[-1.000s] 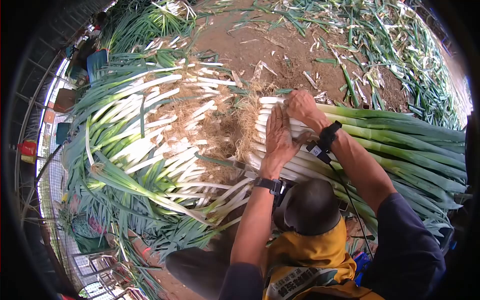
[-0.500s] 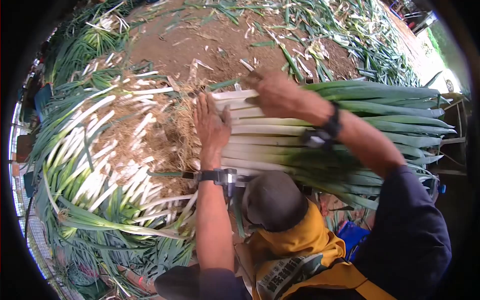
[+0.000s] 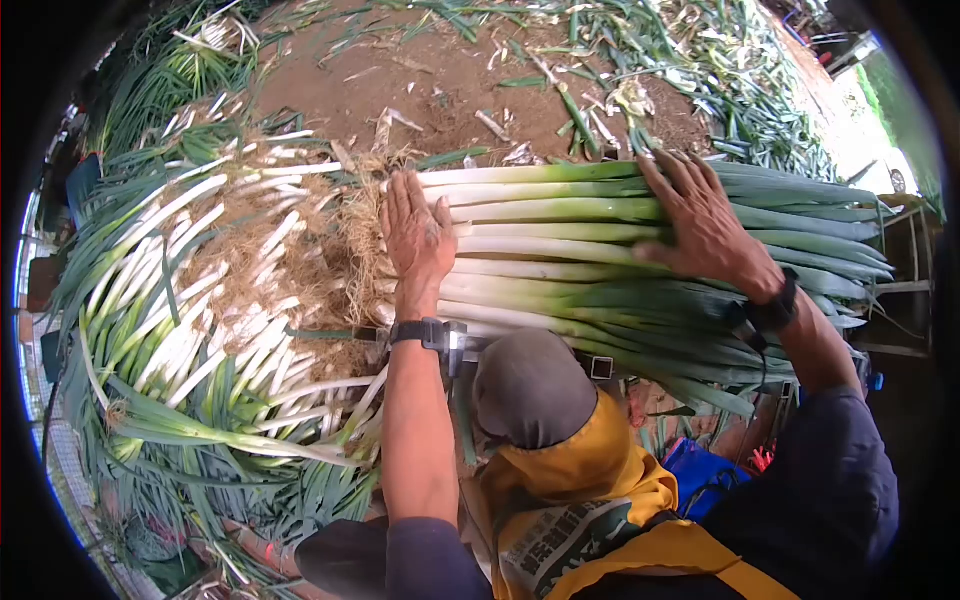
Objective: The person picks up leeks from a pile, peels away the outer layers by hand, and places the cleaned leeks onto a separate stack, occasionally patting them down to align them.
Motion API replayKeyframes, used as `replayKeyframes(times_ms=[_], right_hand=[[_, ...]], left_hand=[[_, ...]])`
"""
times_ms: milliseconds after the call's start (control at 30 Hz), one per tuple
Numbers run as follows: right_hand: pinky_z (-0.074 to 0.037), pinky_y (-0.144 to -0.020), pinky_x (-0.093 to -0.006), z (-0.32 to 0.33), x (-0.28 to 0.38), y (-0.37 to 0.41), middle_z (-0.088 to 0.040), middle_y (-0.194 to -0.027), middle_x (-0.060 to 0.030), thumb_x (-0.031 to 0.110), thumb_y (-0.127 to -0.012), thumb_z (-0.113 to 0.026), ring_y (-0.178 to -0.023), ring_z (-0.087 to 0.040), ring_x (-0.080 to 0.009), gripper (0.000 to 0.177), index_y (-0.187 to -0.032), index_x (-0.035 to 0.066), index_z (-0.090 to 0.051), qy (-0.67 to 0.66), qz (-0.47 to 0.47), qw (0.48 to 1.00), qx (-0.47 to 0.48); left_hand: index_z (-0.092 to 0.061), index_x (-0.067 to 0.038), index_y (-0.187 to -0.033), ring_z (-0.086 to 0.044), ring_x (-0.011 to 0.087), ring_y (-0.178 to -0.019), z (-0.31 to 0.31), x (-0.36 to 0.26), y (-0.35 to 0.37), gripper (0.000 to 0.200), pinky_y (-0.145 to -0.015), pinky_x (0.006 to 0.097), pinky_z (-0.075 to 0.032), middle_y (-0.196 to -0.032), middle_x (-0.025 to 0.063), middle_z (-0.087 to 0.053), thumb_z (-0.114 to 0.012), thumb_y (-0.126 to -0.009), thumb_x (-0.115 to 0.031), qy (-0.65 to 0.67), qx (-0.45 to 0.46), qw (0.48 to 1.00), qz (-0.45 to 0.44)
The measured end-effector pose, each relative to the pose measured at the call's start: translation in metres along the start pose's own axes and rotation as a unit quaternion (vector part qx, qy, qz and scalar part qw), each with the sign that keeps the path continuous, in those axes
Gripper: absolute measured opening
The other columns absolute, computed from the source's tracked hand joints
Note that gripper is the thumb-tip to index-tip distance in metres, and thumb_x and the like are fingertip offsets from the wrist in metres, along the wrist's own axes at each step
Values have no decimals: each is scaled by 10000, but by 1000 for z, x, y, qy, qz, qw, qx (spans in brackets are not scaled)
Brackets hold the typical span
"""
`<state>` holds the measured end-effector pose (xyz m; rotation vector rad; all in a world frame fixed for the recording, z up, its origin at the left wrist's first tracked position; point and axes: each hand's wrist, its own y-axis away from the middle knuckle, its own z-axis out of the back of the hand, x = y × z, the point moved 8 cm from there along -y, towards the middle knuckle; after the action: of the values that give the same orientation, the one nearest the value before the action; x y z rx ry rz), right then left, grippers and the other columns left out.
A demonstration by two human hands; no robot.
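A row of long leeks (image 3: pixel 560 210) lies side by side in front of me, white root ends to the left and green leaves to the right. My left hand (image 3: pixel 418 232) rests flat on the white ends, with its fingers straight and its thumb a little apart. Just left of it are the leeks' tangled roots (image 3: pixel 362 230). Across the green part, my right hand (image 3: pixel 705 215) lies with its fingers spread and palm down. Neither hand grips anything. Both wrists wear black straps with a small device.
A large heap of loose leeks (image 3: pixel 190 340) with roots lies at the left. Brown soil (image 3: pixel 350 75) and scattered trimmed leaves (image 3: pixel 740 90) spread beyond the row. A dark cap (image 3: pixel 535 385) and orange cloth (image 3: pixel 580 470) fill the near middle, beside a blue bag (image 3: pixel 700 475).
My right hand has moved right, from above the white ends to the green part, and its fingers have spread. My left hand stays at the white ends.
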<state>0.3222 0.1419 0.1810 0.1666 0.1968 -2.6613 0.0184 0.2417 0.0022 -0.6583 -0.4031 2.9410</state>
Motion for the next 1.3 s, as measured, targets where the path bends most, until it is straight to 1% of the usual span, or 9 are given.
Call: replayKeyframes(times_ms=[367, 633, 700, 767, 800, 967, 1033, 1133, 1300], right_hand=[[-255, -1176, -555, -25, 0, 9, -413, -1505, -253, 523, -860, -677, -1374, -386, -439, 921, -1594, 89, -330, 69, 36, 996, -50], [-267, -1188, -538, -49, -20, 6, -401, -1529, -273, 435, -884, -703, -1415, -379, -429, 908, -1598, 51, -295, 93, 72, 992, -47], [-312, -1162, -539, -49, -12, -10, -427, -1520, -269, 331, -875, -737, -1412, -398, -431, 829, -1552, 25, -370, 96, 63, 991, 72], [-361, -1131, -525, -29, 35, -27, -473, -1487, -257, 249, -863, -749, -1369, -449, -429, 774, -1520, 17, -411, 119, 77, 967, 211], [-412, -1087, -502, -35, 45, -33, -571, -1397, -244, 203, -848, -757, -1286, -530, -436, 680, -1445, 2, -501, 94, 186, 975, 82], [-532, -956, -402, 2, 285, -79, -682, -1251, -162, 222, -878, -785, -1084, -669, -316, 504, -1330, 63, -631, -339, 330, 865, 169], [-519, -968, -430, -11, 391, -87, -690, -1229, -144, 365, -933, -704, -1091, -669, -298, 525, -1353, 64, -612, -282, 344, 822, 354], [-463, -1070, -455, -114, 514, -93, -623, -1367, -189, 490, -943, -660, -1226, -606, -309, 701, -1460, 39, -518, -314, 339, 737, 493], [-407, -1132, -420, -243, 674, -105, -572, -1421, -262, 694, -717, -766, -1349, -522, -379, 1160, -1550, -6, -364, -395, 293, 811, 316]], left_hand=[[-321, 25, -1570, -216, 356, -1549, -1, 4, 0, 828, -1281, 435, -123, -1645, 259, -260, -453, -1020, -580, 98, 0, 995, 23], [-642, -52, -1334, -653, 264, -1217, 103, 30, 129, 460, -1062, 364, -495, -1298, 144, -692, -651, -997, -364, 425, 142, 887, 106], [-727, -50, -1156, -710, 181, -1001, 162, 68, 175, 307, -906, 329, -548, -1057, 89, -763, -675, -992, -305, 404, 58, 907, 101], [-736, -52, -1098, -668, 131, -887, 201, 122, 216, 258, -808, 306, -533, -933, 39, -742, -669, -999, -280, 336, 42, 932, 130], [-736, -46, -1094, -642, 113, -859, 218, 153, 240, 247, -777, 299, -521, -909, 24, -729, -665, -1004, -265, 316, 38, 931, 177], [-675, 83, -1189, -688, 162, -947, 308, 246, 346, 373, -837, 297, -555, -1017, 106, -727, -624, -1043, -257, 322, -86, 884, 327], [-618, 143, -1241, -698, 235, -1026, 341, 246, 368, 476, -937, 330, -554, -1096, 182, -713, -607, -1053, -294, 358, -167, 848, 353], [-597, 143, -1272, -691, 254, -1070, 374, 242, 382, 510, -973, 355, -536, -1159, 217, -702, -590, -1060, -321, 357, -260, 830, 340], [-612, 125, -1232, -687, 242, -1022, 407, 225, 400, 510, -934, 356, -522, -1100, 200, -705, -596, -1049, -351, 380, -340, 790, 340]])
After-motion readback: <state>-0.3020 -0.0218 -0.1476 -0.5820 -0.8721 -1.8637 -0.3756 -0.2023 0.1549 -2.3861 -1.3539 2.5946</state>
